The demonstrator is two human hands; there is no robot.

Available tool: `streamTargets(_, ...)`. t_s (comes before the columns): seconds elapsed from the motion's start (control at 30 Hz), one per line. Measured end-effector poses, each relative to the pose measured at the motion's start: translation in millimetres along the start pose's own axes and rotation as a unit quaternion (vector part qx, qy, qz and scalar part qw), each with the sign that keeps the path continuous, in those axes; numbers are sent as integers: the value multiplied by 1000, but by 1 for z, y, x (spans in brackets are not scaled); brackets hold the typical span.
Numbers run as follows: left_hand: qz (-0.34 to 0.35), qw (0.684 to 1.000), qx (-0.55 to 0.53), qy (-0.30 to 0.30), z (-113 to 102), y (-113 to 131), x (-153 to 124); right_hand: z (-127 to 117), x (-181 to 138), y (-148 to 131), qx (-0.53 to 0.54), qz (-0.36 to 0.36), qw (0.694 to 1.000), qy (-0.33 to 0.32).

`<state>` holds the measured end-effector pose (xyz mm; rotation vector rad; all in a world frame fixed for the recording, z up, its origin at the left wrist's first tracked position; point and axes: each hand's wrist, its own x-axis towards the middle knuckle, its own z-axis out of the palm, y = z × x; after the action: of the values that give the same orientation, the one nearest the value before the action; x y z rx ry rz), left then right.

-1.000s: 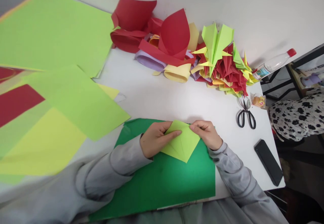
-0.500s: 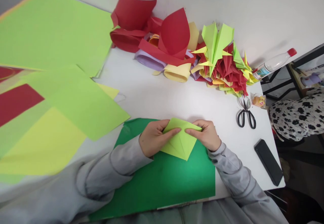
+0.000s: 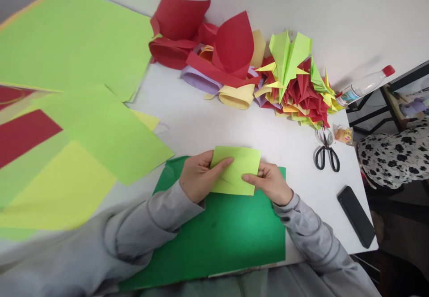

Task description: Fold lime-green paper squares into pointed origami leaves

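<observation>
Between my two hands is a small yellow-green square of paper (image 3: 239, 165) with faint crease lines on its face. My left hand (image 3: 200, 175) pinches its left side, the thumb lying across the front and the fingers behind. On the lower right edge, my right hand (image 3: 270, 183) holds it between thumb and fingers. The paper is raised over the far edge of a dark green sheet (image 3: 228, 239), which lies on the white table in front of me. The fingers behind the paper are partly hidden.
Large light-green sheets (image 3: 77, 42) and a yellow sheet (image 3: 63, 189) cover the left. Curled red paper (image 3: 233, 42) and a pile of folded paper pieces (image 3: 298, 86) line the wall. Scissors (image 3: 326, 154), a plastic bottle (image 3: 365, 86), a wrapped snack (image 3: 343, 134) and a black case (image 3: 355, 216) are at right.
The paper has turned from a tilted diamond to nearly level and risen slightly. My right hand has shifted down to its lower right edge; both hands keep their hold.
</observation>
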<state>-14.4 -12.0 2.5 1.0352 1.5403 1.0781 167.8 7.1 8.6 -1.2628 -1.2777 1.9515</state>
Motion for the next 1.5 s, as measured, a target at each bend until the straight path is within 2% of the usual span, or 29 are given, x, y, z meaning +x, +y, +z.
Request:
streamTargets(0.13,16,999,32,10,-1,0,0,-1,-3,-3,-16,9,999,-44)
streamTargets(0.43,15,999,29,38,-1,-1,1,0,-2,-2,-24,37,998,-41)
streamTargets(0.7,-4,999,-17,31,0,-1,2,-1,-1,-3,-13,71,997,-30)
streamTargets(0.87,-11,992,-125,-13,2,-2,2,-4,-2,-7,-1,73,997,-33)
streamTargets(1.07,3,989,-107,-106,3,-2,0,-5,-1,-7,-2,53,998,-27)
streamTargets(1.3,-26,992,-93,-76,4,-4,2,-6,1,-2,4,9,999,-41)
streamTargets(1.5,15,994,-69,-86,4,-1,3,-5,1,0,-20,-13,1000,-20)
